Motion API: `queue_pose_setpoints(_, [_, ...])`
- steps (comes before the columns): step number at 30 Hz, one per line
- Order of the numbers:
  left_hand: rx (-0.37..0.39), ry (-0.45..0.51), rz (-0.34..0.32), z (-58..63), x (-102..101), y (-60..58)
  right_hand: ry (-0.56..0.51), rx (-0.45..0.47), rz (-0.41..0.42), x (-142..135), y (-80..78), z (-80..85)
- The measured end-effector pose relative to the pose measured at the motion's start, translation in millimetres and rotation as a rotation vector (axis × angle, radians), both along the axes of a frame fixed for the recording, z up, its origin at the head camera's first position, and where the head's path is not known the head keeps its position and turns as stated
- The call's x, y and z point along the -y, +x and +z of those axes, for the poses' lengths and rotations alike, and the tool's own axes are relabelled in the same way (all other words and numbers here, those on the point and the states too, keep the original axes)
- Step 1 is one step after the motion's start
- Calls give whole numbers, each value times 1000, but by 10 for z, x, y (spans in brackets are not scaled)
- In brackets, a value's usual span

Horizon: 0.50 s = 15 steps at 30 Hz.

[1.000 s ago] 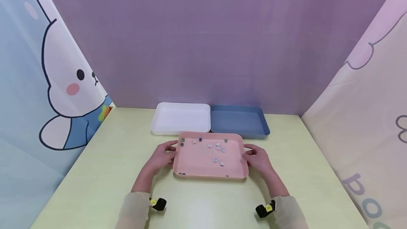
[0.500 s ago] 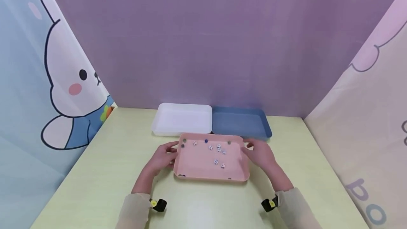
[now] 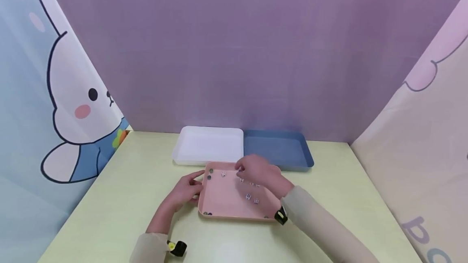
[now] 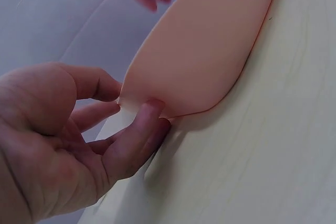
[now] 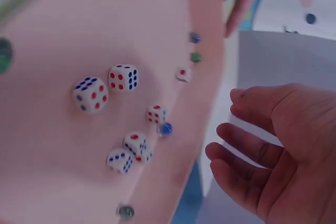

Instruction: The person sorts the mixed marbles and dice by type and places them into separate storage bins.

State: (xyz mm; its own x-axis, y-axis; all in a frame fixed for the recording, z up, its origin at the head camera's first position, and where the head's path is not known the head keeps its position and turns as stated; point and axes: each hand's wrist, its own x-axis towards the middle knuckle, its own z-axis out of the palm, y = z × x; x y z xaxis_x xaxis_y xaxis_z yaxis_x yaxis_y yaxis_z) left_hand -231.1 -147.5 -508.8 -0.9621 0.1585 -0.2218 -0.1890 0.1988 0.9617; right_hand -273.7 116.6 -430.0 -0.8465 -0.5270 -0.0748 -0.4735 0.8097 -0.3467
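A pink tray (image 3: pixel 223 198) lies on the table with several white dice (image 3: pixel 256 201) and small glass marbles (image 3: pixel 209 177) in it. My left hand (image 3: pixel 187 190) grips the tray's left end; in the left wrist view its fingertips (image 4: pixel 149 109) meet the outer wall. Over the tray's far side hovers my right hand (image 3: pixel 256 169), covering part of the dice in the head view. Its fingers are loosely bent with nothing between them in the right wrist view. A blue marble (image 5: pixel 165 129) lies beside a die (image 5: pixel 156 114) near the tray wall.
Behind the pink tray stand a white tray (image 3: pixel 210 145) and a blue tray (image 3: pixel 276 148), side by side. A purple backdrop (image 3: pixel 234 52) rises behind them, with printed curtains to the left and right. The pale table (image 3: pixel 329 182) extends around the trays.
My right hand has left the tray's right end and moved left over its far part. My left hand stays at the left end. The head view has shifted slightly.
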Motion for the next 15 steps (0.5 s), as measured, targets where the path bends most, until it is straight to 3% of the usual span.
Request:
queue_pose_setpoints(7, [-2, 39, -56, -19, -29, -68, 50, 30, 30, 233, -228, -137])
queue_pose_setpoints(15, [43, 79, -51, -47, 113, 3, 153, -4, 65, 564, -352, -265])
